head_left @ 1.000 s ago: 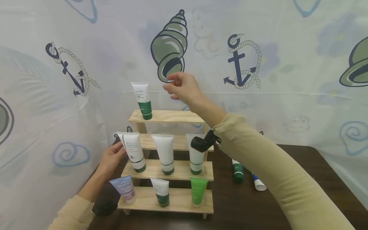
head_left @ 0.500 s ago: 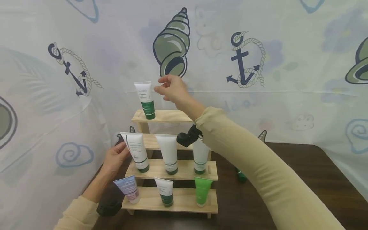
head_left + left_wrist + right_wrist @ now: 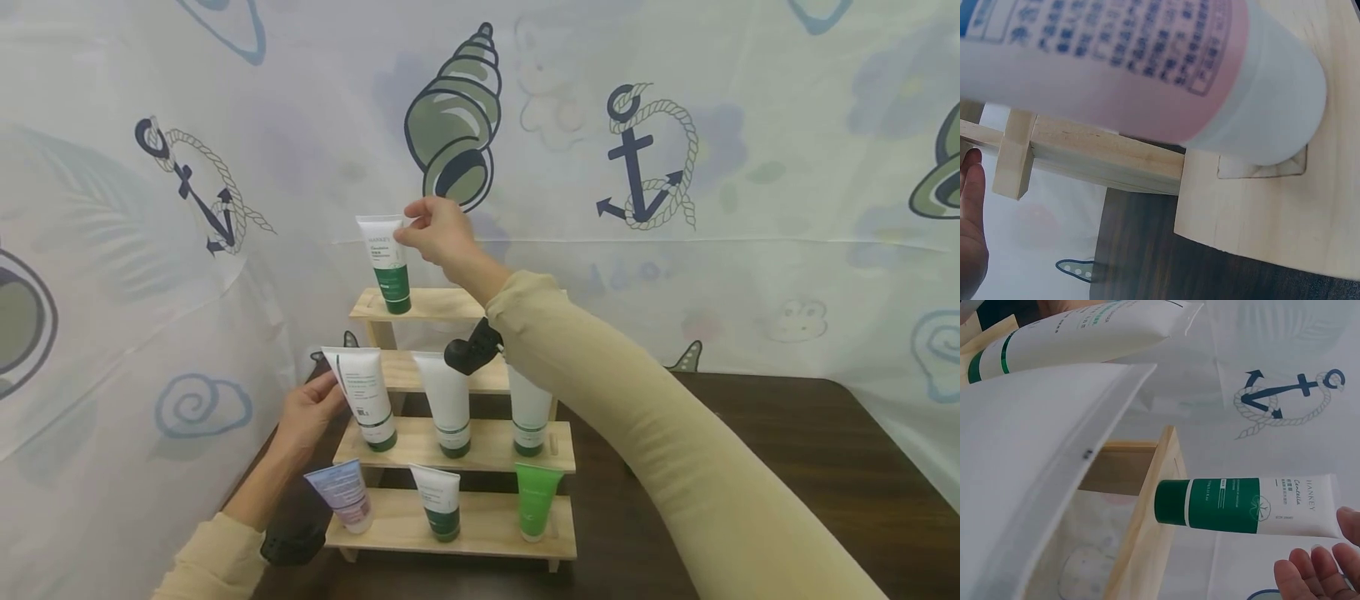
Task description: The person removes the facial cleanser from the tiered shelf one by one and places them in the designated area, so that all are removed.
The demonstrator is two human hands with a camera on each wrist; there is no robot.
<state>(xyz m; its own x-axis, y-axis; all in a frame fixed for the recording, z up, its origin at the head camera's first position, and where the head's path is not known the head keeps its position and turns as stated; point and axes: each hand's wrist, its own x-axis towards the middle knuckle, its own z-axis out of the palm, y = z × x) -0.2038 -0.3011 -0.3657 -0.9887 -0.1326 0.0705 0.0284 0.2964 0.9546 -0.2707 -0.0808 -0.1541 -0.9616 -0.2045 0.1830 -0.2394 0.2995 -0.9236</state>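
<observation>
On the top tier of a wooden stepped rack (image 3: 450, 302) stands a small white and green squeeze tube (image 3: 392, 271), cap down. My right hand (image 3: 442, 242) is at its upper right corner, thumb overlapping the edge; in the right wrist view the bent fingers (image 3: 1313, 572) show beside the tube, apart from the thumb. My left hand (image 3: 306, 417) reaches behind the left edge of a large white tube (image 3: 358, 392), its fingertips partly hidden. In the left wrist view its extended fingers (image 3: 974, 194) lie near the rack's wood.
Two more large white tubes (image 3: 446, 400) share that tier. Below stand a lilac-pink tube (image 3: 342, 496), a white and green tube (image 3: 438, 500) and a green tube (image 3: 536, 500). The dark table (image 3: 765, 467) extends right. A patterned curtain (image 3: 540, 50) hangs behind.
My right hand has moved left, from right of the top tube to its upper corner. The tube stays in place on the rack. My left hand keeps its place; the view has shifted slightly.
</observation>
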